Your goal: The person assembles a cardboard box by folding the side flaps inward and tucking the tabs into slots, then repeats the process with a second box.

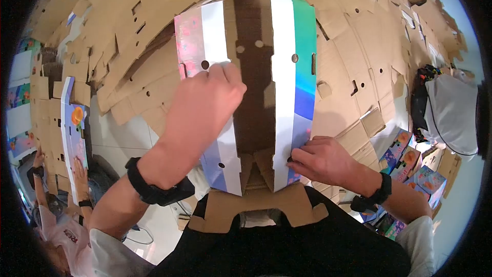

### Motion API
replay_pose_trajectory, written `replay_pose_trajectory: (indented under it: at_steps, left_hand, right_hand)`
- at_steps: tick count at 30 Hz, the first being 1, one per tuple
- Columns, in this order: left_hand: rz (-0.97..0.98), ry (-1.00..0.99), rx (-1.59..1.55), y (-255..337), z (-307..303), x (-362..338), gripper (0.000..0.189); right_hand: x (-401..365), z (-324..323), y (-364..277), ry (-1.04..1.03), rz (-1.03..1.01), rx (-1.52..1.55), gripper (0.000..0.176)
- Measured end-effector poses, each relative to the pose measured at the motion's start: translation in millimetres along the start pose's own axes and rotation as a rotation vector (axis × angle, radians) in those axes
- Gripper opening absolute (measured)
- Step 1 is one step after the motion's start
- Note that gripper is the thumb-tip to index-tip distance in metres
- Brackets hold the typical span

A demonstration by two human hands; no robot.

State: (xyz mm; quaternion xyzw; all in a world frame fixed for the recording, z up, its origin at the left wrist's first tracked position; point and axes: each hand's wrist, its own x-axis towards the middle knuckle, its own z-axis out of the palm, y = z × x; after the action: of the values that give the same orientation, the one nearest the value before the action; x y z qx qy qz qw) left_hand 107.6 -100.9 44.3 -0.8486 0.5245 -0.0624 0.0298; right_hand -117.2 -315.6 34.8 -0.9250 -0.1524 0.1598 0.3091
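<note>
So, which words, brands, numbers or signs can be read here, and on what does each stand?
No text can be read for sure.
Open box: none readable.
Co-worker's shirt: red lettering, too blurred.
Printed cardboard at left: print too small.
Boxes at right: print too small.

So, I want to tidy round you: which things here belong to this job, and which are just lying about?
In the job:
open printed carton
left hand and right hand, both at it

Apparently just lying about:
brown cardboard sheets
printed boxes at the right
</note>
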Motion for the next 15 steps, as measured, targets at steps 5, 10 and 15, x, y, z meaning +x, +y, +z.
replay_pose_trajectory:
  at_steps: [5,10,15]
  left_hand:
    - [-0.046,-0.075,0.046,15.4,6.2,5.4,0.022]
    - [-0.121,0.088,-0.247,9.0,15.2,-4.9,0.021]
    - [-0.375,0.168,-0.834,1.9,8.5,-40.0,0.018]
  right_hand:
    - [7.1,0.5,-1.6,0.025,-0.017,-0.003,0.024]
    - [15.8,-6.2,-1.1,-0.056,-0.008,-0.016,0.025]
    - [42.3,-29.6,-3.7,-0.089,0.2,0.275,0.024]
